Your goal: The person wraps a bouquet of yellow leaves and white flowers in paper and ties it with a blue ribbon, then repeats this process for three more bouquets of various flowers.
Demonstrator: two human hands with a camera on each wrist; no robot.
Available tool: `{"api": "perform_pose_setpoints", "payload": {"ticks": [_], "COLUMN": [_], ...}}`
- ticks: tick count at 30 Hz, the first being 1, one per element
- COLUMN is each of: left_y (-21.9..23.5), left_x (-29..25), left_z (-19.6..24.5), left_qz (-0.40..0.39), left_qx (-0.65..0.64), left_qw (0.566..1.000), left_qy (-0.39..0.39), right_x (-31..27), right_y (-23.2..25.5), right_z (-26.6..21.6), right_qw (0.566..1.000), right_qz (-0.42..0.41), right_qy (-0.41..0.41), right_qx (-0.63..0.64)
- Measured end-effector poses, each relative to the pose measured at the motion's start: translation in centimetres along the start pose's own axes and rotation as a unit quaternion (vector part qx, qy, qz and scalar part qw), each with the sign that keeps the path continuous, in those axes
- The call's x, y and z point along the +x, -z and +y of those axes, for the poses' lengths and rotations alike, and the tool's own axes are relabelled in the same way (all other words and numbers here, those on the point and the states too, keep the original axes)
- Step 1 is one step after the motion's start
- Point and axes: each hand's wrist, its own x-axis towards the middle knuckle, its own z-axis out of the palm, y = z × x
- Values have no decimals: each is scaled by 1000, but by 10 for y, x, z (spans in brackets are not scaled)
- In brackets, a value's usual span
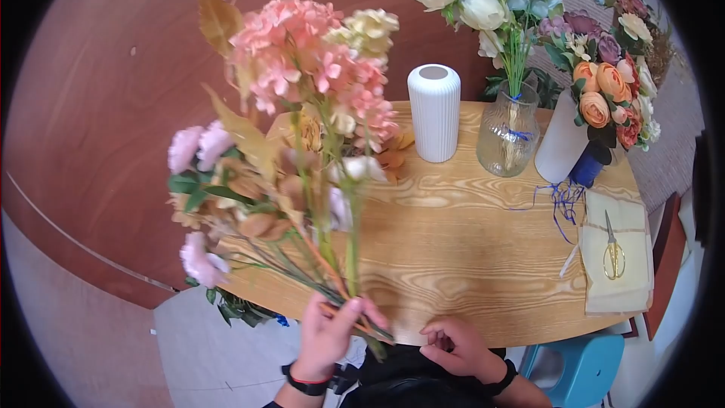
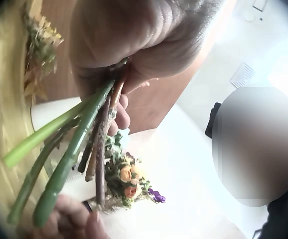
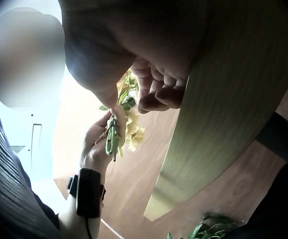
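Pink bouquet [image 1: 302, 60]: held up over the left part of your desk [image 1: 468, 257], blooms toward the far edge, with pale yellow and lilac flowers and brown leaves mixed in.
Left grip [image 1: 328, 332]: your thumb and fingers pinch the stems [image 2: 68, 167] close to their lower ends, by the near edge.
Right grip [image 1: 462, 349]: your fingers hang loosely bent, holding nothing, near the stem ends at the near edge.
White vase [image 1: 434, 121]: upright near the middle of the far edge.
Glass vase [image 1: 504, 140]: just right of it, carrying white and pale blue flowers.
Blue spool [image 1: 590, 165]: toward the far right corner, beside a second vase [image 1: 560, 140] topped by orange roses [image 1: 612, 81].
Cloth [image 1: 619, 295]: at the right edge, with your scissors [image 1: 614, 255] lying on it.
Stool [image 1: 580, 366]: by the near right corner.
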Motion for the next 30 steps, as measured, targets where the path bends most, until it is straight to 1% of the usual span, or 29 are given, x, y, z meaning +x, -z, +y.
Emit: {"api": "perform_pose_setpoints", "payload": {"ticks": [2,4,5,6,8,9,11,12,14,15,18,21,24,27,30], "left_y": [18,42,48,54,87,102,128,140,154,155,179,172,171,166,177], "left_x": [8,22,30,38,60,71,92,102,122,123,145,146,147,146,147], "left_z": [18,29,39,50,60,64,69,68,63,61,22,-19,-30,-23,-25], "left_qz": [60,128,156,185,221,240,275,279,282,280,260,170,114,121,122], "left_qx": [33,114,133,150,280,355,495,547,633,670,722,692,665,618,624], "left_qw": [997,981,972,961,918,884,797,742,614,608,592,695,730,775,769], "left_qy": [-29,-93,-116,-140,-174,-187,-211,-268,-377,-322,-247,-100,-110,-54,-68], "right_x": [1,0,0,0,0,-1,-1,-1,0,-1,-1,-1,-2,-2,-1], "right_y": [1,0,0,0,1,1,1,1,2,2,4,3,4,3,4], "right_z": [-2,-1,-1,-2,-2,-1,-1,-1,-2,-2,-1,-3,-2,-2,-4], "right_qw": [1000,1000,1000,1000,1000,1000,1000,1000,999,1000,1000,1000,1000,1000,1000], "right_qz": [5,7,9,10,10,8,11,17,19,14,10,14,13,11,11], "right_qy": [6,6,7,7,8,9,15,20,24,21,25,15,9,9,7], "right_qx": [4,15,16,17,14,12,13,16,12,6,-11,-8,-10,-9,-4]}}
